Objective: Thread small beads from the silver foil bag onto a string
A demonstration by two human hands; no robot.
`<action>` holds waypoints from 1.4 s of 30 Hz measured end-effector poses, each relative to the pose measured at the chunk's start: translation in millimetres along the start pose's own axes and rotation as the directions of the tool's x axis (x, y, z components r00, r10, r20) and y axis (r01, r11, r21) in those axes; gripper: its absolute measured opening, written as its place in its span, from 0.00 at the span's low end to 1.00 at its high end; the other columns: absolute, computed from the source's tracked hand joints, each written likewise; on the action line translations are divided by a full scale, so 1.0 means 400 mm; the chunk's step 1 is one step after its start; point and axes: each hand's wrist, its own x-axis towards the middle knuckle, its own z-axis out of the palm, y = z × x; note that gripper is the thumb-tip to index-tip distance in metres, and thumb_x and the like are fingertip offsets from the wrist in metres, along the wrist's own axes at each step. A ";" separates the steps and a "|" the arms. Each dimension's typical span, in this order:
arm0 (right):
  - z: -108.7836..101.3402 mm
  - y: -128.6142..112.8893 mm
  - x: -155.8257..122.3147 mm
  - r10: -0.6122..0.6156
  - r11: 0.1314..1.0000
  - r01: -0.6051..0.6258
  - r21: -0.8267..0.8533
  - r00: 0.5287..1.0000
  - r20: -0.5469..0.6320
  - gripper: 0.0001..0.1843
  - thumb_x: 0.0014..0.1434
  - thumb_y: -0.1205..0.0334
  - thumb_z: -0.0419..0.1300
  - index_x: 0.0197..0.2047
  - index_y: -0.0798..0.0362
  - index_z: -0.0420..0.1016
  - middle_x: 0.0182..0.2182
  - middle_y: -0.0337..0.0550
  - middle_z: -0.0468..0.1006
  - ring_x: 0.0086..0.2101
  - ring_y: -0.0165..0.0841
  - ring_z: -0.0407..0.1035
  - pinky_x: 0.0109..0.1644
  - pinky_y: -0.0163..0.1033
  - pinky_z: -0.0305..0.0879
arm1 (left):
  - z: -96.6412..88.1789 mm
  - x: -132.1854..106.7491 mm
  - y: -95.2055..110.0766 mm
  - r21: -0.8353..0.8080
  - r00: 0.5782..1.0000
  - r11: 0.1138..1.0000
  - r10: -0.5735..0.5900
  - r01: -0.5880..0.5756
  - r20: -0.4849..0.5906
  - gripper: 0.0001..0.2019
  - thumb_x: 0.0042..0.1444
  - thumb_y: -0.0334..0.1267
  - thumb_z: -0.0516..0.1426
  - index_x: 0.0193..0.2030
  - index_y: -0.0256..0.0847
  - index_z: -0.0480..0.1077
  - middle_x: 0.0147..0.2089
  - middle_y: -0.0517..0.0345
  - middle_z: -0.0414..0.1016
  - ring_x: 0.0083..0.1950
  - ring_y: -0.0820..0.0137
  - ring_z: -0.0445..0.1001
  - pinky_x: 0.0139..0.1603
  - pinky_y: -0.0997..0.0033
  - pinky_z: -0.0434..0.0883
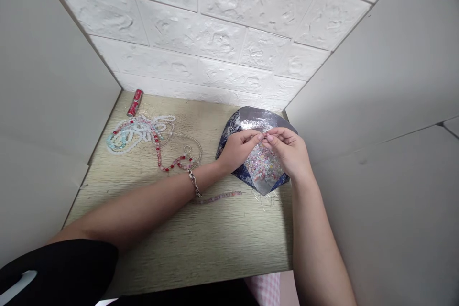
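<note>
My left hand and my right hand meet above a shallow blue-and-silver container. Thumbs and forefingers are pinched together, fingertips almost touching. Whatever they hold is too small to make out. Loose small beads in pink, white, yellow and clear lie in the container below. A short string of pinkish-purple beads rests on the table in front of the container, its left end passing behind my left wrist. A chain bracelet circles that wrist.
At the left of the wooden table lies a tangle of white and light-blue bead strings. A red bead string runs from it toward my left forearm. Red cylinders lie near the textured wall. Panels close in both sides.
</note>
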 end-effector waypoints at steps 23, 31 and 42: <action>0.003 -0.003 -0.004 0.029 1.000 -0.029 0.001 0.999 -0.022 0.09 0.43 0.61 0.63 0.30 0.53 0.71 0.25 0.37 0.73 0.28 0.25 0.69 0.39 0.36 0.69 | 0.002 0.003 -0.009 0.010 1.000 1.000 0.025 -0.025 0.000 0.12 0.51 0.42 0.52 0.33 0.39 0.74 0.32 0.58 0.75 0.34 0.76 0.70 0.37 0.74 0.65; 0.001 0.002 -0.001 0.021 1.000 -0.021 0.020 1.000 -0.013 0.09 0.45 0.61 0.62 0.32 0.53 0.70 0.25 0.37 0.73 0.28 0.25 0.69 0.36 0.33 0.68 | 0.004 0.003 -0.008 -0.007 1.000 1.000 0.029 -0.029 0.005 0.12 0.51 0.42 0.52 0.32 0.39 0.73 0.31 0.58 0.75 0.33 0.77 0.69 0.37 0.75 0.65; 0.006 -0.003 -0.004 0.036 0.999 -0.036 0.001 0.999 -0.016 0.08 0.44 0.62 0.62 0.30 0.54 0.71 0.23 0.36 0.72 0.26 0.24 0.68 0.34 0.33 0.68 | 0.002 0.002 -0.010 0.031 1.000 0.999 0.026 -0.026 -0.001 0.12 0.51 0.42 0.52 0.31 0.38 0.73 0.30 0.58 0.74 0.33 0.77 0.69 0.37 0.75 0.65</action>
